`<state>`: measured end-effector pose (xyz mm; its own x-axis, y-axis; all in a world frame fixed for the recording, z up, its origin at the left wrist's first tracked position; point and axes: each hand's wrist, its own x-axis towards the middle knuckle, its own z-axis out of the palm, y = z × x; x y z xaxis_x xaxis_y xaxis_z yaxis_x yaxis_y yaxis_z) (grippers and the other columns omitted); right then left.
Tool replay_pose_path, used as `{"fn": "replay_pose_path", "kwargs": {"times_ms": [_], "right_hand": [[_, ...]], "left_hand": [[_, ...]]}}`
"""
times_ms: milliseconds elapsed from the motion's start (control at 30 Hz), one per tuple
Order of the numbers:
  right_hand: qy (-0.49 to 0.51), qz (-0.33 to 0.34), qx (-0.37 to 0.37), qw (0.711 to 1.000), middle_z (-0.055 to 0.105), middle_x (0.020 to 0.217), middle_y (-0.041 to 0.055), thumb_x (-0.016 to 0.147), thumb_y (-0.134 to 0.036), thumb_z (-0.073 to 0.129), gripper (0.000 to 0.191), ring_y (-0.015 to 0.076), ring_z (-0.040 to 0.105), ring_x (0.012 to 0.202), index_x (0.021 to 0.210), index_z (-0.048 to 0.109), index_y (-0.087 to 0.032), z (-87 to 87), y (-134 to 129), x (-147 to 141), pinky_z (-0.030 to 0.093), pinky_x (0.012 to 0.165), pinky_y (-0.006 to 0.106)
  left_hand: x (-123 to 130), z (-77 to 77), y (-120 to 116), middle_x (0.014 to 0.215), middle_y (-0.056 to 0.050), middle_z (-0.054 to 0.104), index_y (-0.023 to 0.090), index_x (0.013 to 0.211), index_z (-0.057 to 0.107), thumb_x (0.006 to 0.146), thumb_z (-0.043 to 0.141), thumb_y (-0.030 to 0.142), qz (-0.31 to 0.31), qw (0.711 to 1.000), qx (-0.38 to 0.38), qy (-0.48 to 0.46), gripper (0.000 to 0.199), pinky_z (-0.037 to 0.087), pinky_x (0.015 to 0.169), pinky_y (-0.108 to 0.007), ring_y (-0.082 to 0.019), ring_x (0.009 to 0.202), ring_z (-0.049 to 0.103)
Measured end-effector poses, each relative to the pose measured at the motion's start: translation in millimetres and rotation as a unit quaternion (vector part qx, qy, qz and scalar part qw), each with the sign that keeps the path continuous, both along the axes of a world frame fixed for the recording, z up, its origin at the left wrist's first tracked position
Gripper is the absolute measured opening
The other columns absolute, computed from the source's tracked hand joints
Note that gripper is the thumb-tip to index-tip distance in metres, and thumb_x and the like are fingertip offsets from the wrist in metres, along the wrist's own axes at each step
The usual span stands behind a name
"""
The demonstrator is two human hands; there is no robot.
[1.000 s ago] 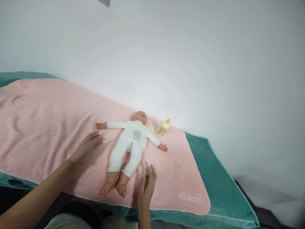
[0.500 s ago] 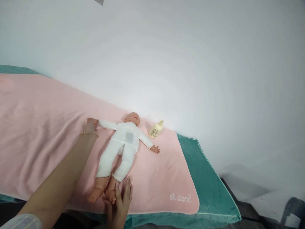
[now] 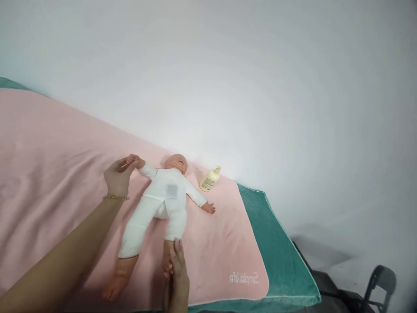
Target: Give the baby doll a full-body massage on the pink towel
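A baby doll [image 3: 166, 187] in a white suit lies face up on a pink blanket [image 3: 224, 243]. My left hand [image 3: 119, 174] pinches the doll's hand at the left, and that arm is raised and bent. Around the doll's foot on the right side, my right hand [image 3: 177, 269] is closed, its fingertips along the ankle. The doll's other foot [image 3: 117, 282] lies on the blanket, and its other arm is stretched out to the right. A pale yellow pump bottle [image 3: 210, 179] stands beyond that arm, near the wall.
A green cloth [image 3: 276, 243] shows beyond the blanket's right end. The white wall [image 3: 244, 87] runs along the far side. At the lower right is a dark folding chair [image 3: 382, 278].
My left hand has lifted the doll's hand up and inward. My right hand has taken hold of the foot and moved that leg right, apart from the other. The view has shifted slightly.
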<state>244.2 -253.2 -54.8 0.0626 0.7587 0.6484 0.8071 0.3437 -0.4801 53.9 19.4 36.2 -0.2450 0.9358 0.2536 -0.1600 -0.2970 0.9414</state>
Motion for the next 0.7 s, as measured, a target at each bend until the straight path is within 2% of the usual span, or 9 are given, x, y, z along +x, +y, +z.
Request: {"fn": "replay_pose_path", "kwargs": {"times_ms": [33,67,167,267,367,433,500,600,700], "right_hand": [[0.011,0.019,0.007,1.000,0.043,0.148,0.0069,0.099,-0.025,0.037,0.047,0.0231,0.046,0.134,0.146,0.038,-0.031,15.6,3,1,0.056,0.094,0.036],[0.019,0.034,-0.011,0.999,0.042,0.149,0.0068,0.099,-0.023,0.038,0.048,0.0232,0.043,0.136,0.146,0.038,-0.031,31.1,8,2,0.054,0.098,0.037],[0.043,0.056,-0.032,0.997,0.043,0.149,0.0077,0.098,-0.015,0.035,0.050,0.0220,0.038,0.139,0.146,0.038,-0.028,71.2,31,3,0.045,0.108,0.042],[0.071,0.057,-0.043,0.995,0.044,0.149,0.0074,0.098,-0.017,0.036,0.048,0.0213,0.039,0.139,0.144,0.041,-0.028,96.0,56,2,0.042,0.110,0.044],[0.106,0.045,-0.058,0.992,0.048,0.146,0.0077,0.098,-0.023,0.040,0.046,0.0208,0.043,0.137,0.144,0.040,-0.027,106.5,74,2,0.044,0.109,0.042],[0.124,0.040,-0.064,0.989,0.050,0.144,0.0084,0.099,-0.025,0.041,0.046,0.0209,0.045,0.135,0.145,0.040,-0.026,108.4,82,3,0.045,0.107,0.040],[0.132,0.041,-0.065,0.988,0.050,0.144,0.0089,0.099,-0.026,0.041,0.047,0.0214,0.045,0.135,0.145,0.039,-0.025,108.1,86,3,0.045,0.107,0.040],[0.138,0.045,-0.065,0.987,0.048,0.145,0.0081,0.098,-0.028,0.042,0.047,0.0213,0.044,0.136,0.145,0.039,-0.026,106.2,87,3,0.043,0.109,0.041],[0.144,0.040,-0.069,0.986,0.046,0.148,0.0070,0.099,-0.028,0.041,0.046,0.0208,0.042,0.138,0.145,0.040,-0.027,104.2,79,2,0.041,0.111,0.041]], "left_hand": [[5,2.3,-5,0.108,-0.008,0.069,0.008,0.108,0.065,0.081,0.068,0.036,0.051,0.998,0.015,-0.037,0.039,0.049,0.093,-0.039,-0.025,0.105,0.062],[10,4.1,-11,0.106,-0.010,0.070,0.008,0.104,0.067,0.075,0.074,0.035,0.035,0.998,0.033,-0.046,0.041,0.050,0.094,-0.039,-0.025,0.103,0.063],[21,4.0,-23,0.104,-0.009,0.072,0.014,0.097,0.073,0.068,0.079,0.039,-0.073,0.995,0.064,0.037,0.039,0.050,0.098,-0.041,-0.027,0.103,0.065],[22,-3.7,-28,0.107,-0.006,0.073,0.021,0.096,0.075,0.070,0.076,0.042,-0.170,0.970,0.098,0.142,0.033,0.048,0.100,-0.041,-0.028,0.106,0.065],[17,-11.1,-30,0.111,-0.004,0.072,0.025,0.096,0.076,0.077,0.067,0.041,-0.243,0.927,0.159,0.237,0.026,0.049,0.100,-0.040,-0.027,0.108,0.065],[16,-12.8,-31,0.112,-0.002,0.071,0.027,0.093,0.077,0.081,0.062,0.039,-0.263,0.899,0.197,0.290,0.023,0.048,0.100,-0.038,-0.025,0.108,0.065],[16,-12.7,-32,0.112,-0.001,0.072,0.029,0.090,0.077,0.083,0.059,0.038,-0.267,0.885,0.208,0.321,0.022,0.048,0.100,-0.038,-0.025,0.109,0.065],[18,-11.5,-34,0.110,-0.001,0.072,0.029,0.091,0.077,0.083,0.060,0.040,-0.268,0.889,0.198,0.313,0.022,0.048,0.100,-0.039,-0.025,0.109,0.065],[18,-9.3,-36,0.110,-0.003,0.072,0.026,0.092,0.076,0.079,0.066,0.041,-0.243,0.928,0.155,0.237,0.023,0.048,0.101,-0.038,-0.025,0.109,0.064]]}}
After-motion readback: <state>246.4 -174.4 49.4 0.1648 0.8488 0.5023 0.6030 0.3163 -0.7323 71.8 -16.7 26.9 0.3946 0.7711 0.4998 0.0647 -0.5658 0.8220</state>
